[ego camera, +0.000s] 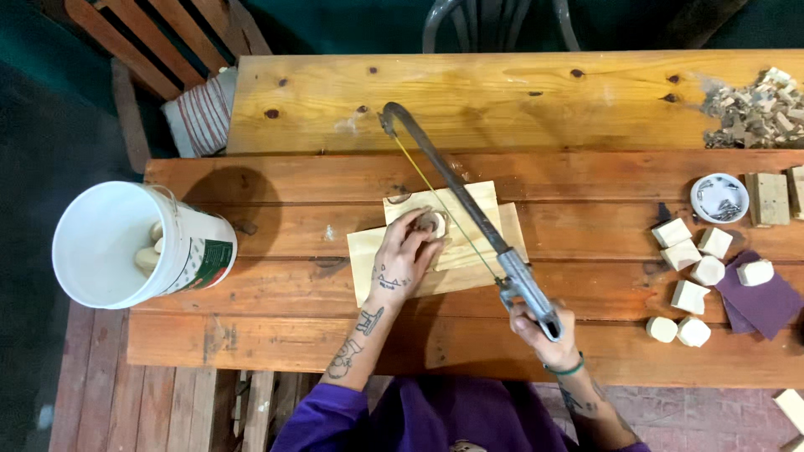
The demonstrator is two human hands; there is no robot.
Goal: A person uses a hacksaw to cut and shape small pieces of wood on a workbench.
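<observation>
My left hand [404, 258] presses a small round wooden piece [430, 222] down on two stacked light wood boards [481, 209] in the middle of the workbench [586, 226]. My right hand [548, 331] grips the grey handle of a hacksaw [469, 201]. The saw's dark frame arches away to the far left, and its thin blade runs just right of the wooden piece, above the boards.
A white bucket [109, 243] holding pale wooden pieces lies on its side at the left edge. Several small cut wood blocks [691, 276] and purple sandpaper [762, 297] lie right, near a small white dish [719, 197]. Wood scraps [754, 109] pile up far right. A chair [159, 42] stands at the top left.
</observation>
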